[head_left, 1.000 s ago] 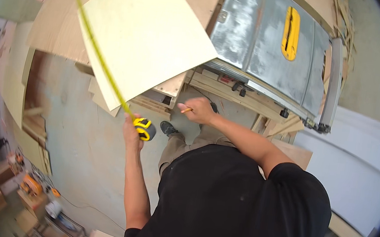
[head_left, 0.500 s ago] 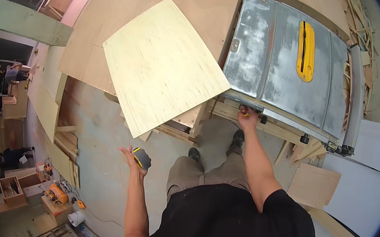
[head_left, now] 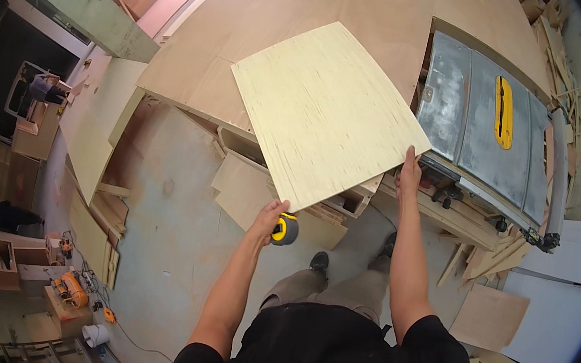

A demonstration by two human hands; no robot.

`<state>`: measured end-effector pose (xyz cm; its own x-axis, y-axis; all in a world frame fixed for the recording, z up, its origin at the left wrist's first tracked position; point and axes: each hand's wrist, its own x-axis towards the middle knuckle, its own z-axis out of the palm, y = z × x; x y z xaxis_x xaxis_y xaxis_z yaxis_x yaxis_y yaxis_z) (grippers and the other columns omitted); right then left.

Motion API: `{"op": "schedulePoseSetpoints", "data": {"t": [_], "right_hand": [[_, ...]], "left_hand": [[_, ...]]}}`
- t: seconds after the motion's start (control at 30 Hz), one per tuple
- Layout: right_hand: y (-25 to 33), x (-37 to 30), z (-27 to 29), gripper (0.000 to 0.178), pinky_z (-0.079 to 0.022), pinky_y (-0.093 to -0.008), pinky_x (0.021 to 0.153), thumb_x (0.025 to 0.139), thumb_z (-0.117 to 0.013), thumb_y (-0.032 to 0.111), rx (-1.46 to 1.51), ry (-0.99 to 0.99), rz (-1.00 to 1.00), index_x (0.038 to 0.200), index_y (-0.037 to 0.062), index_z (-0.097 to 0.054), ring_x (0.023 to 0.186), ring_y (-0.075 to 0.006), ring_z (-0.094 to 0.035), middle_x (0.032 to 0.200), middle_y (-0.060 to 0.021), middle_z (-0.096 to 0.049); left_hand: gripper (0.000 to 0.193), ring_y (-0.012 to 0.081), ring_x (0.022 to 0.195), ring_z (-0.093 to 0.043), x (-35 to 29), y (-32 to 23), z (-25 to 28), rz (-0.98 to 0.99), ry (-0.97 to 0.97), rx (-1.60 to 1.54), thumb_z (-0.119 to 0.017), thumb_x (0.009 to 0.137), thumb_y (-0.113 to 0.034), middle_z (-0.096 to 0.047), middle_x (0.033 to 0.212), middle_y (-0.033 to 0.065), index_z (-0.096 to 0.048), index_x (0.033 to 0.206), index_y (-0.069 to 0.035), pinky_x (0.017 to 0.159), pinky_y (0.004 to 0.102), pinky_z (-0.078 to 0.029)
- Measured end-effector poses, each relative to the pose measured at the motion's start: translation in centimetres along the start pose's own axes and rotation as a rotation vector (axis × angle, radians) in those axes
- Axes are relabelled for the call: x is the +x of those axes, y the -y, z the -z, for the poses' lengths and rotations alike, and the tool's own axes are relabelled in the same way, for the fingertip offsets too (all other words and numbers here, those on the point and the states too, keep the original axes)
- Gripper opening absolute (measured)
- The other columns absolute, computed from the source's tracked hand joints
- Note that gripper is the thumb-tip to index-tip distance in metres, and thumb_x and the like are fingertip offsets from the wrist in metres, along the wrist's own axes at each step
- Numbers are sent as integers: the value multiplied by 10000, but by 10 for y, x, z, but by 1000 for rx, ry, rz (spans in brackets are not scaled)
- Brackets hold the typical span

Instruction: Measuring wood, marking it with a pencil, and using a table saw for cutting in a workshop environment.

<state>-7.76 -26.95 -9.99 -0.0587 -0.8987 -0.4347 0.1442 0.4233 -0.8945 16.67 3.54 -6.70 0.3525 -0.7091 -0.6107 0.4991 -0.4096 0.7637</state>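
Note:
A pale square plywood panel (head_left: 329,113) lies at an angle on the large wooden worktop, its near corner jutting past the edge. My left hand (head_left: 269,219) is closed on a yellow and dark grey tape measure (head_left: 285,230), with its fingertips at the panel's near corner. At the right corner, beside the table saw (head_left: 476,110), my right hand (head_left: 409,174) grips the panel's edge. The saw has a worn grey metal top and a yellow blade insert (head_left: 503,114). Whether the right hand also holds something small cannot be made out.
The wooden worktop (head_left: 251,37) spreads beyond the panel. Offcuts (head_left: 467,260) and boards (head_left: 489,318) lean below the saw at right. Sheets stand along the left, near an orange power tool (head_left: 73,290) and a cable. Another person (head_left: 42,88) is far off at left.
My left hand has come up and right with the tape measure to the panel's near corner. My right hand has moved from under the saw's front rail onto the right corner. The view has shifted.

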Motion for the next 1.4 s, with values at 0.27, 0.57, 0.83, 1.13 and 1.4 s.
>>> {"op": "schedulePoseSetpoints", "data": {"t": [0.27, 0.57, 0.83, 1.13, 1.4], "right_hand": [[-38, -122, 86, 229, -258, -198, 301, 907, -675, 344, 300, 53, -154, 958, 135, -601, 405, -42, -423, 650, 51, -565], [-74, -341, 230, 226, -323, -203, 395, 924, -656, 353, 486, -41, -393, 984, 164, -548, 536, -80, -461, 779, 28, -508], [-65, -305, 361, 272, -306, -205, 347, 937, -623, 400, 689, -516, -139, 919, 134, -565, 477, -66, -464, 645, 23, -528], [-6, -218, 423, 255, -275, -208, 308, 934, -640, 329, 330, -482, -101, 923, 89, -553, 390, -63, -444, 619, 18, -527], [17, -172, 459, 274, -278, -230, 313, 920, -648, 328, 227, -511, -112, 887, 71, -556, 375, -70, -439, 606, 8, -542]], "left_hand": [[670, 152, 826, -641, -69, 19, 44, -163, 37, 416, -705, 893, -242, -698, 971, 144, -400, 1425, 29, 747, 286, -502], [848, 142, 723, -644, -63, -39, -9, -22, 353, 858, -632, 893, -59, -705, 931, 158, -103, 1555, -75, 648, 267, -505], [873, 194, 949, -645, -21, 30, -212, -281, 733, 808, -599, 874, -40, -597, 1242, 171, -49, 1552, -54, 848, 297, -506], [926, 237, 833, -636, 29, 74, -383, -322, 786, 1047, -640, 842, -195, -652, 1079, 222, -62, 1555, -68, 809, 324, -493], [874, 211, 796, -640, 34, 80, -450, -194, 726, 1075, -610, 903, -252, -675, 925, 154, -54, 1551, -65, 788, 304, -494]]}}
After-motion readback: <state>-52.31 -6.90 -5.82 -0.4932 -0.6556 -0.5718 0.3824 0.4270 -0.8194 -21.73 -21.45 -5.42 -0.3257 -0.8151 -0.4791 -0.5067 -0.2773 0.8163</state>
